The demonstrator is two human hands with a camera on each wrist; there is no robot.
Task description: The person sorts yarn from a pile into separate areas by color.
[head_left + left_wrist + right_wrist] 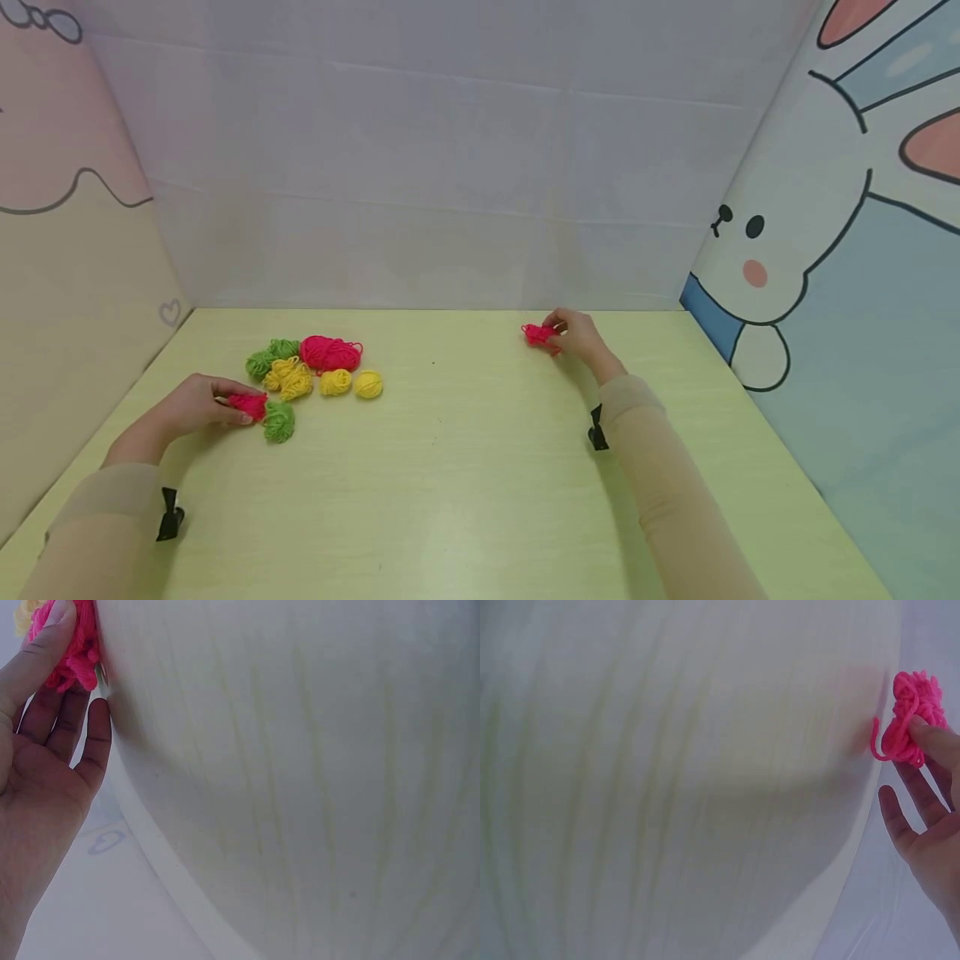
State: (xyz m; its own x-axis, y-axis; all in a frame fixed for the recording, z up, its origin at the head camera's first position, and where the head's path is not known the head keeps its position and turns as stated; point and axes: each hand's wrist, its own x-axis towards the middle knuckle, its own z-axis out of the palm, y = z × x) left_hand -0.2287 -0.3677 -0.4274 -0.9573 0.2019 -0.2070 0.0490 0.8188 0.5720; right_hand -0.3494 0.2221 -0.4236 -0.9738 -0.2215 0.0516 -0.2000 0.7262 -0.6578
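Observation:
At the left of the table, my left hand pinches a small pink yarn bundle between thumb and fingers. A green yarn ball lies right beside it. The left wrist view shows the thumb laid over the pink strands. Far off at the back right, my right hand pinches another pink yarn bundle. In the right wrist view a loose strand curls out from this pink bundle, and the thumb presses on its side.
Behind the left hand sit a larger pink yarn bundle, green yarn balls, a yellow yarn bundle and two small yellow balls. A pale wall rises at the table's back edge, with printed panels at both sides.

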